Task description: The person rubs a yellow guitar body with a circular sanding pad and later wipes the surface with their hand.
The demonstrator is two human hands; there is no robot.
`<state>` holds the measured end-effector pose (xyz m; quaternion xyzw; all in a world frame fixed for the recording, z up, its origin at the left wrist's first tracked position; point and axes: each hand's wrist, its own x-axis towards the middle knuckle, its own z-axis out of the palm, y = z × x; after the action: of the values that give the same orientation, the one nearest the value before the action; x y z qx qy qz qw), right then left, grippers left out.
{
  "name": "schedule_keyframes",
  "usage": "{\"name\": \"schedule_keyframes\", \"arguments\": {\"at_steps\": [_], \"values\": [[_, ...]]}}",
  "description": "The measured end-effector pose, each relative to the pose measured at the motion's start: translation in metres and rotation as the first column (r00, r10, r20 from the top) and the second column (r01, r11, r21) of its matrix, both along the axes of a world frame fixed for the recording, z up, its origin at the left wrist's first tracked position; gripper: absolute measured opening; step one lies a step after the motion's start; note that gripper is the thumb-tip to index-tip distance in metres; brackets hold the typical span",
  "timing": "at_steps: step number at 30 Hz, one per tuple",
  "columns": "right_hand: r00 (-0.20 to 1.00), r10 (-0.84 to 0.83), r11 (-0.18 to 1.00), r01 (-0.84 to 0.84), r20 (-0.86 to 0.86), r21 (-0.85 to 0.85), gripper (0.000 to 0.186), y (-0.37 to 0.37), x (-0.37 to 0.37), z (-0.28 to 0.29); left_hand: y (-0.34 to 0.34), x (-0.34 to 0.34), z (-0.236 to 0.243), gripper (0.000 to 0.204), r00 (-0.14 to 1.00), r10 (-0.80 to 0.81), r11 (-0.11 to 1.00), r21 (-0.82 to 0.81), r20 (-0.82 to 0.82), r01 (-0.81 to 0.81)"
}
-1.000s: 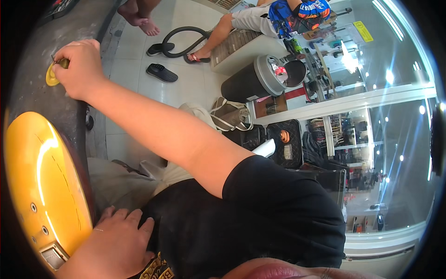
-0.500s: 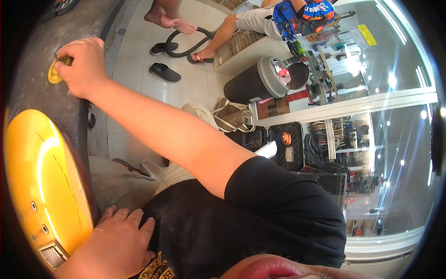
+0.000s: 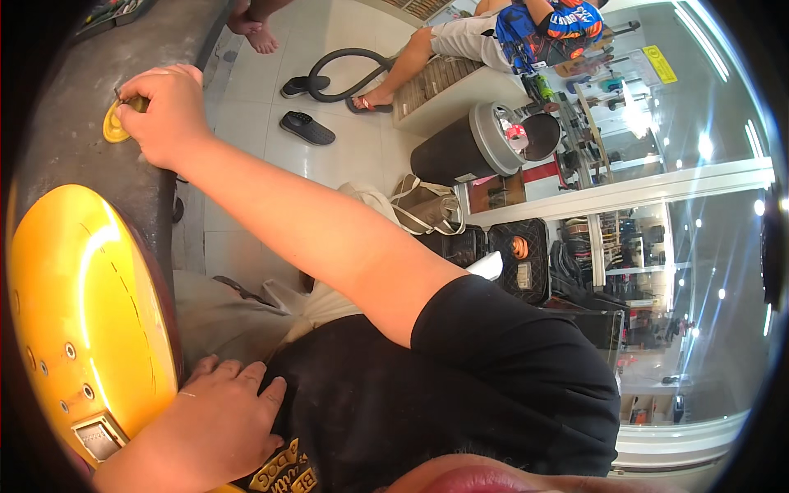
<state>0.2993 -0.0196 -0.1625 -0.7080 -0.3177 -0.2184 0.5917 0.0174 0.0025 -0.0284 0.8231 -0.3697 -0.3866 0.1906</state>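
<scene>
A glossy yellow guitar body lies at the left, with several metal-rimmed holes, a rectangular metal part and a broken dark line along its curve. My right hand reaches out to the far left over the dark worktop. Its fingers are pinched together above a round yellow disc-like thing; a thin dark tip pokes out by the fingertips, and the rest is hidden. My left hand lies flat against my black shirt beside the guitar's edge, fingers apart and holding nothing.
The dark worktop carries a tray of small items at its far end. Beyond it stand a grey-lidded bin, black shoes, a black hose and a seated person. Glass display shelves line the right.
The whole view has shifted slightly, so most things sit a little further right. My right hand stays pinched by the yellow disc; my left hand still rests on my shirt.
</scene>
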Motion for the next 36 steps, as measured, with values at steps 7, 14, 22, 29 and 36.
{"name": "schedule_keyframes", "arguments": {"at_steps": [7,14,22,29,36], "values": [[1.000,0.005,1.000,-0.005,0.012,-0.019,0.014,-0.006,0.005,-0.001,0.000,0.003,-0.003,0.072,0.999,-0.036,0.999,0.031,-0.013,0.037],[0.778,0.363,0.920,-0.211,-0.513,0.331,0.024,-0.050,-0.034,0.039,-0.003,0.004,0.001,0.064,0.975,0.196,0.944,-0.287,0.103,-0.160],[0.597,0.653,0.701,-0.242,-0.467,0.671,0.019,-0.165,-0.168,0.079,-0.013,0.017,-0.009,0.056,0.502,0.859,0.259,-0.760,-0.100,-0.596],[0.608,0.662,0.739,-0.432,-0.439,0.517,0.008,-0.155,-0.204,0.069,-0.006,0.018,-0.013,0.047,0.586,0.755,0.155,-0.789,-0.293,-0.594],[0.521,0.725,0.661,-0.343,-0.451,0.667,0.009,-0.155,-0.197,0.064,-0.002,0.022,-0.006,0.038,0.542,0.839,0.390,-0.755,0.055,-0.527]]}}
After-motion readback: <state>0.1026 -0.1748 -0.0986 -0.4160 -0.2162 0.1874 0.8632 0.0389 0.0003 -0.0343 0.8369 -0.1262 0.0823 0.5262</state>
